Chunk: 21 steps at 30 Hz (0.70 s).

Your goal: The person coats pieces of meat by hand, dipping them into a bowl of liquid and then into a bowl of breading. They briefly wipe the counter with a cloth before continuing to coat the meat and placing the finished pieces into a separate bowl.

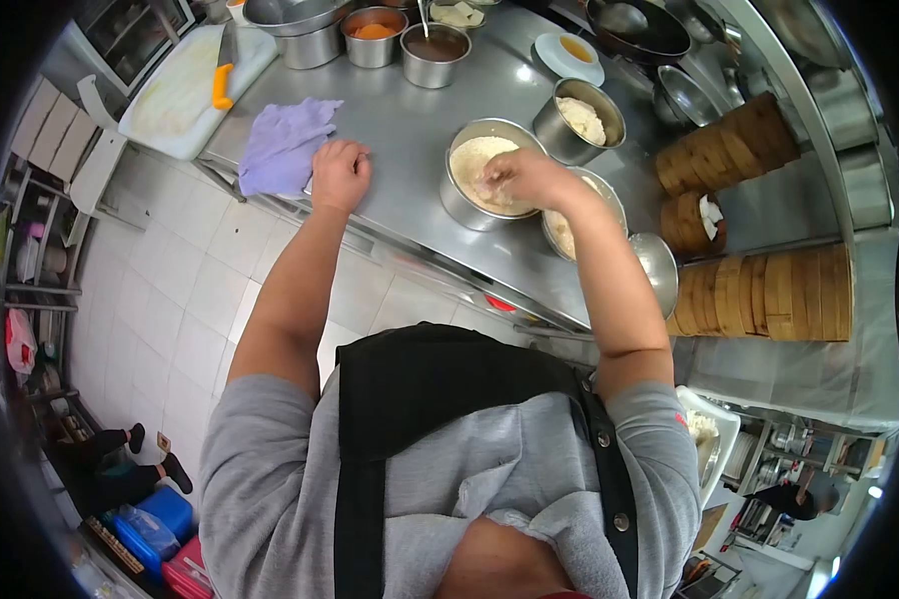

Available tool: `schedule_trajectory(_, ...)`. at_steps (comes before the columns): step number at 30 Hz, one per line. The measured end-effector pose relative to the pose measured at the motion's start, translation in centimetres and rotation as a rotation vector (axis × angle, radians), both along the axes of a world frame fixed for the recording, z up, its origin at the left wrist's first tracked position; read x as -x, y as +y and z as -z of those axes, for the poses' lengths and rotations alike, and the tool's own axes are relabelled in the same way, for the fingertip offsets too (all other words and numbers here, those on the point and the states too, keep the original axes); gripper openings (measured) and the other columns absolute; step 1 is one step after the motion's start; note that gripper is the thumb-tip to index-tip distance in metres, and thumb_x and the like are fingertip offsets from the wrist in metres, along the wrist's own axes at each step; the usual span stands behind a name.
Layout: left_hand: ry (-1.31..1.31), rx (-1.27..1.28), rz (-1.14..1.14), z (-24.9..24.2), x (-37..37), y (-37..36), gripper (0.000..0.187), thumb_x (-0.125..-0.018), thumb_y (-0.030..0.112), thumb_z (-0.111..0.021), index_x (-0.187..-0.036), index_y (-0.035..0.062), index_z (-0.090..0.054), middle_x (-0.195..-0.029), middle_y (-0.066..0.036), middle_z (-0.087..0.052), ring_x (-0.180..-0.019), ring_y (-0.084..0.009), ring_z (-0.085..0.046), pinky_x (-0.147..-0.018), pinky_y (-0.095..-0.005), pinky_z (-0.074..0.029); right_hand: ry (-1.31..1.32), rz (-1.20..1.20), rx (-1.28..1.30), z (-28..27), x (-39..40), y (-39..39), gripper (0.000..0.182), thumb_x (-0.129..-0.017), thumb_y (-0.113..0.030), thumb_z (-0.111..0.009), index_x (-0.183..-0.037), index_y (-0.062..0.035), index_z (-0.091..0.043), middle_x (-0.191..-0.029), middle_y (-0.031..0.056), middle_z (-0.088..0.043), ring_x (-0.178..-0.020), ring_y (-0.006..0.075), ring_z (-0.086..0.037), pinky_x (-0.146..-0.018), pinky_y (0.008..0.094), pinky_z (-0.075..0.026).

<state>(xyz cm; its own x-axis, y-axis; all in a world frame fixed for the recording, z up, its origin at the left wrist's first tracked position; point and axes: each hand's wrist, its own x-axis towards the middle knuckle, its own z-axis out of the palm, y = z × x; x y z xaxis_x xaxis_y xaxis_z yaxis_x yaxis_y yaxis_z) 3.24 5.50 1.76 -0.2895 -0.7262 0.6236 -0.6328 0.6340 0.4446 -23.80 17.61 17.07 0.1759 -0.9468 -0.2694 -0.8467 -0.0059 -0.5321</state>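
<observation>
Over a round metal pot point(464, 214) of pale crumb-like food point(474, 158), my right hand point(529, 180) reaches in from the right, its fingers bent together at the food. Whether anything is between those fingers is too small to tell. My left hand point(342, 175) rests curled at the edge of the steel counter point(400, 130), beside a purple cloth point(282, 145), with nothing visible in it. A second pot point(559, 148) with pale food stands behind, and another container point(614, 200) is partly hidden under my right forearm.
A cutting board point(175, 110) with an orange-handled knife point(222, 88) lies at the left. Metal pots point(432, 72) line the back. Bamboo steamers point(759, 295) are stacked at the right, near a metal bowl point(657, 272). Other people are partly visible at the lower left and lower right.
</observation>
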Motion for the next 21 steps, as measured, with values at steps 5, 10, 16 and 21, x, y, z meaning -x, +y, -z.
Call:
schedule_trajectory(5,-0.002,-0.036,-0.001,-0.2,0.1,0.2,0.012,-0.077,0.009,-0.058,-0.085,0.0106,-0.066,-0.092,-0.006,-0.062,-0.094,-0.0279,-0.055,-0.084,-0.0393,-0.042,-0.156,0.256,0.180,-1.4,1.6,-0.1,0.025,-0.073,0.002,-0.057,-0.097,-0.0003,-0.064,-0.087,0.0127,-0.065,-0.080,0.0174,-0.063,-0.069,0.0284,-0.048)
schedule_trajectory(10,-0.022,-0.049,0.001,-0.5,0.0,0.2,0.011,-0.077,0.009,-0.058,-0.085,0.0108,-0.066,-0.092,-0.006,-0.062,-0.094,-0.0278,-0.055,-0.085,-0.0396,-0.042,-0.218,0.399,0.065,-0.2,-1.7,0.0,0.022,-0.075,-0.002,-0.058,-0.096,0.0005,-0.063,-0.088,0.0170,-0.065,-0.083,0.0239,-0.065,-0.072,0.0353,-0.052)
schedule_trajectory(16,-0.024,-0.033,-0.018,-0.1,0.1,0.0,0.011,-0.076,0.009,-0.058,-0.084,0.0111,-0.066,-0.091,-0.006,-0.062,-0.094,-0.0284,-0.055,-0.083,-0.0403,-0.042,-0.049,0.355,0.177,1.7,-1.5,-1.7,0.025,-0.080,-0.011,-0.054,-0.101,-0.0044,-0.065,-0.098,0.0208,-0.065,-0.093,0.0355,-0.062,-0.084,0.0405,-0.048)
schedule_trajectory(21,-0.018,-0.034,-0.010,-0.2,0.1,0.1,0.011,-0.076,0.009,-0.058,-0.084,0.0105,-0.065,-0.090,-0.007,-0.062,-0.092,-0.0290,-0.055,-0.081,-0.0405,-0.042,0.093,0.273,0.174,2.4,-2.3,-2.2,0.031,-0.083,-0.016,-0.050,-0.107,-0.0011,-0.063,-0.108,0.0219,-0.063,-0.104,0.0339,-0.060,-0.091,0.0394,-0.045)
